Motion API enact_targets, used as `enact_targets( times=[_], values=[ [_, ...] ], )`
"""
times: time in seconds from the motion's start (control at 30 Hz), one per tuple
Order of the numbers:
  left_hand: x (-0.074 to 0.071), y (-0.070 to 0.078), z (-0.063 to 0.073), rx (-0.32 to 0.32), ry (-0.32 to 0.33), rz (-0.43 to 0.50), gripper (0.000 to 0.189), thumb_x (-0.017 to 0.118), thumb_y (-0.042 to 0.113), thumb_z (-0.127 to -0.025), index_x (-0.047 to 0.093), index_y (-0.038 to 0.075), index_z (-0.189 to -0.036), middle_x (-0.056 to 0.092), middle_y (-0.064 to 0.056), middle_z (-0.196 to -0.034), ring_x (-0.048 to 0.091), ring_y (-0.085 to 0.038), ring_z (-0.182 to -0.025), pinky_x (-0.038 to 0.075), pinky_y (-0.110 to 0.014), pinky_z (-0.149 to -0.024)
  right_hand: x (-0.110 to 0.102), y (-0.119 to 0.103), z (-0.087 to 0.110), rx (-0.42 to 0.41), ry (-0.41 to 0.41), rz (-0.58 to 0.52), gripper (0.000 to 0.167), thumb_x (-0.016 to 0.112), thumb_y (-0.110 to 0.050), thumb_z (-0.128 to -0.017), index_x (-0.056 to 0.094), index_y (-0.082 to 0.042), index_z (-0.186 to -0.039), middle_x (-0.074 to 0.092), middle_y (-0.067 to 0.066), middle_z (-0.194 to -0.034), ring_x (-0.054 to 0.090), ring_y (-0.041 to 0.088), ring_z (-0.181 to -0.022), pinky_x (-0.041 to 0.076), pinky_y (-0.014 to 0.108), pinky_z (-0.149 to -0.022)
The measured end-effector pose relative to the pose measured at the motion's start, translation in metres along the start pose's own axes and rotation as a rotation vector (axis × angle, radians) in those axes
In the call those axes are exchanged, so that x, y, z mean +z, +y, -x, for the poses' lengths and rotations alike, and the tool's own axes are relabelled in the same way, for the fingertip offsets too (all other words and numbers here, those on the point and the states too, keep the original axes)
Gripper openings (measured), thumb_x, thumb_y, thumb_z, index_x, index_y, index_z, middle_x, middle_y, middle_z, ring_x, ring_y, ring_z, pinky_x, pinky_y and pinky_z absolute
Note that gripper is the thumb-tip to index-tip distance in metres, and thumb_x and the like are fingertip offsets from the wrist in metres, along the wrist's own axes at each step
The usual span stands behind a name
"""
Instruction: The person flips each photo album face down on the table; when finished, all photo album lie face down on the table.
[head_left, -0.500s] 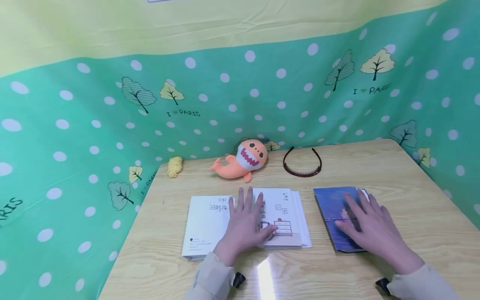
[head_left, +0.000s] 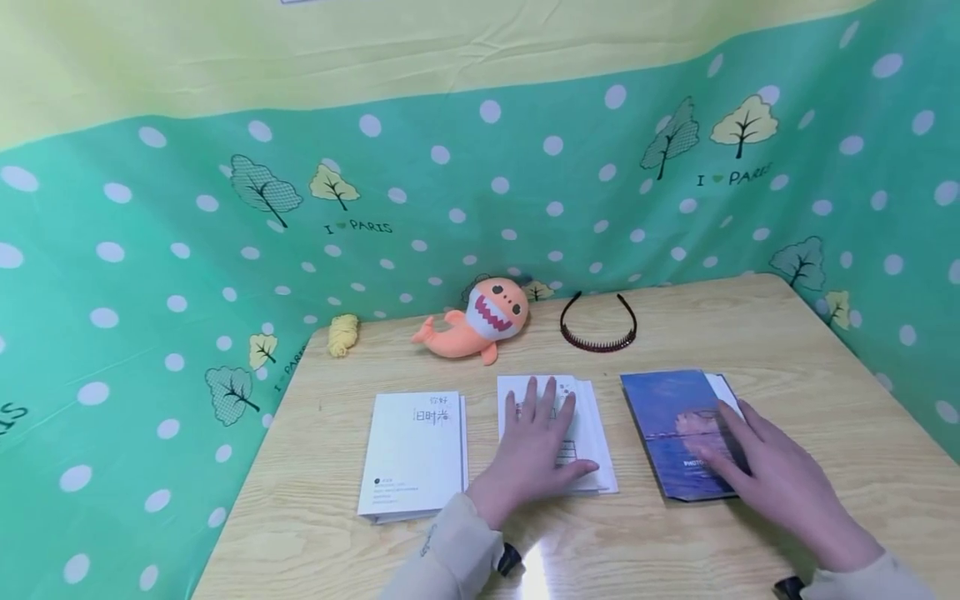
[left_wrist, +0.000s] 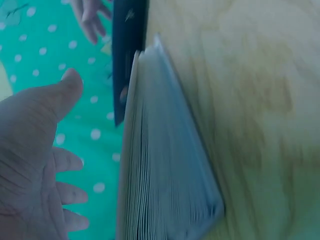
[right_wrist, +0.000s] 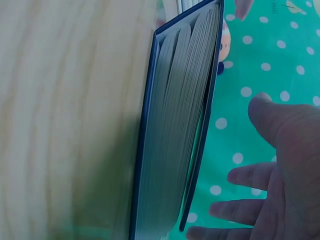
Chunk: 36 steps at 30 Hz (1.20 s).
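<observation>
Three thick albums lie in a row on the table. My left hand [head_left: 528,454] is spread, palm down, over the middle white album [head_left: 588,433], hiding part of its cover; in the left wrist view its fingers stay apart from the thick page block [left_wrist: 165,150]. To the left lies another white album [head_left: 412,458] with dark lettering. Beside the right edge of the blue photo album [head_left: 663,417] is my right hand [head_left: 783,479], fingers loosely extended. In the right wrist view, a gap separates that hand from the album's dark cover [right_wrist: 212,85].
Behind the albums lies an orange shark toy [head_left: 480,325], with a dark toothed headband [head_left: 600,345] to its right. A small yellow bundle [head_left: 342,335] sits at the table's back left corner. Green dotted cloth [head_left: 420,192] hangs along the back and sides.
My left hand has moved right, from between the two white albums to over the middle one. My right hand has shifted right, from over the blue album to its right edge.
</observation>
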<state>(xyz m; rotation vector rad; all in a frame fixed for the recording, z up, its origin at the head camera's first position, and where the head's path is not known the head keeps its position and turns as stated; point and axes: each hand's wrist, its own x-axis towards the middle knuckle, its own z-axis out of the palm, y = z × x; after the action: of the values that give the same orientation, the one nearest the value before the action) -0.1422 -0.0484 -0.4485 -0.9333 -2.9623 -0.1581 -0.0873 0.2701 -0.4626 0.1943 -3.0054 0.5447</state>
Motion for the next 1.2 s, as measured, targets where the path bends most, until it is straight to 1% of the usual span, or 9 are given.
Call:
enact_targets(
  times=[0.07,0.27,0.37,0.47,0.57,0.7,0.8,1.03,1.2],
  values=[
    [0.003,0.007,-0.004,0.026,-0.017,-0.018,0.093,0.041,0.075,-0.087,0.023,0.017,-0.156,0.01,-0.016,-0.162,0.003,-0.04,-0.147,0.009,-0.063,-0.114,-0.001,0.003,0.002,0.037,-0.025,0.001,0.083,0.054,-0.053,-0.095,0.031,0.006,-0.148,0.028,0.044,-0.142,0.035,0.064,-0.12,0.035,0.074,-0.09],
    [0.011,0.029,-0.016,0.086,-0.062,-0.073,0.093,0.039,0.077,-0.086,0.021,0.019,-0.157,0.012,-0.015,-0.162,0.006,-0.039,-0.147,0.012,-0.06,-0.115,-0.002,0.01,0.005,0.102,-0.038,-0.004,0.082,0.051,-0.053,-0.096,0.035,0.011,-0.144,0.029,0.048,-0.137,0.035,0.067,-0.116,0.036,0.076,-0.084],
    [0.011,0.039,-0.021,0.108,-0.078,-0.093,0.093,0.04,0.077,-0.085,0.022,0.02,-0.157,0.013,-0.015,-0.162,0.007,-0.039,-0.147,0.013,-0.059,-0.115,-0.002,0.013,0.007,0.123,-0.05,-0.012,0.08,0.049,-0.053,-0.097,0.037,0.012,-0.142,0.029,0.05,-0.135,0.035,0.068,-0.115,0.035,0.076,-0.084],
    [0.008,0.048,-0.026,0.117,-0.098,-0.09,0.094,0.041,0.078,-0.085,0.02,0.021,-0.157,0.014,-0.014,-0.162,0.008,-0.038,-0.147,0.014,-0.058,-0.115,-0.004,0.014,0.009,0.144,-0.059,-0.025,0.079,0.047,-0.052,-0.098,0.038,0.014,-0.141,0.031,0.051,-0.132,0.036,0.068,-0.113,0.035,0.076,-0.084],
    [0.008,0.056,-0.031,0.125,-0.112,-0.089,0.098,0.036,0.081,-0.084,0.019,0.019,-0.157,0.013,-0.013,-0.162,0.007,-0.036,-0.147,0.014,-0.056,-0.116,-0.005,0.014,0.01,0.169,-0.059,-0.044,0.08,0.046,-0.051,-0.099,0.037,0.018,-0.138,0.036,0.05,-0.13,0.038,0.067,-0.112,0.037,0.075,-0.085],
    [0.01,0.061,-0.037,0.148,-0.12,-0.088,0.103,0.031,0.084,-0.081,0.017,0.016,-0.157,0.012,-0.015,-0.162,0.006,-0.035,-0.148,0.015,-0.055,-0.116,-0.005,0.015,0.011,0.199,-0.065,-0.067,0.084,0.045,-0.052,-0.099,0.036,0.022,-0.136,0.042,0.048,-0.125,0.044,0.065,-0.109,0.041,0.071,-0.083],
    [0.011,0.063,-0.04,0.156,-0.125,-0.082,0.104,0.033,0.084,-0.08,0.017,0.016,-0.157,0.01,-0.016,-0.162,0.006,-0.035,-0.148,0.015,-0.055,-0.117,-0.004,0.016,0.012,0.209,-0.068,-0.079,0.083,0.045,-0.052,-0.099,0.036,0.022,-0.136,0.044,0.048,-0.122,0.046,0.065,-0.106,0.042,0.07,-0.081],
    [0.011,0.072,-0.049,0.162,-0.161,-0.096,0.113,0.037,0.088,-0.075,0.015,0.013,-0.157,0.003,-0.021,-0.161,0.007,-0.036,-0.148,0.02,-0.051,-0.116,0.0,0.018,0.014,0.233,-0.068,-0.082,0.085,0.042,-0.053,-0.1,0.033,0.024,-0.136,0.042,0.049,-0.123,0.045,0.065,-0.104,0.04,0.07,-0.082],
    [0.011,0.074,-0.053,0.157,-0.21,-0.09,0.115,0.039,0.088,-0.074,0.012,0.014,-0.158,0.001,-0.02,-0.162,0.005,-0.032,-0.148,0.019,-0.044,-0.118,-0.002,0.016,0.015,0.253,-0.09,-0.135,0.089,0.044,-0.054,-0.099,0.027,0.023,-0.139,0.038,0.05,-0.125,0.042,0.067,-0.107,0.04,0.071,-0.083]
  ],
)
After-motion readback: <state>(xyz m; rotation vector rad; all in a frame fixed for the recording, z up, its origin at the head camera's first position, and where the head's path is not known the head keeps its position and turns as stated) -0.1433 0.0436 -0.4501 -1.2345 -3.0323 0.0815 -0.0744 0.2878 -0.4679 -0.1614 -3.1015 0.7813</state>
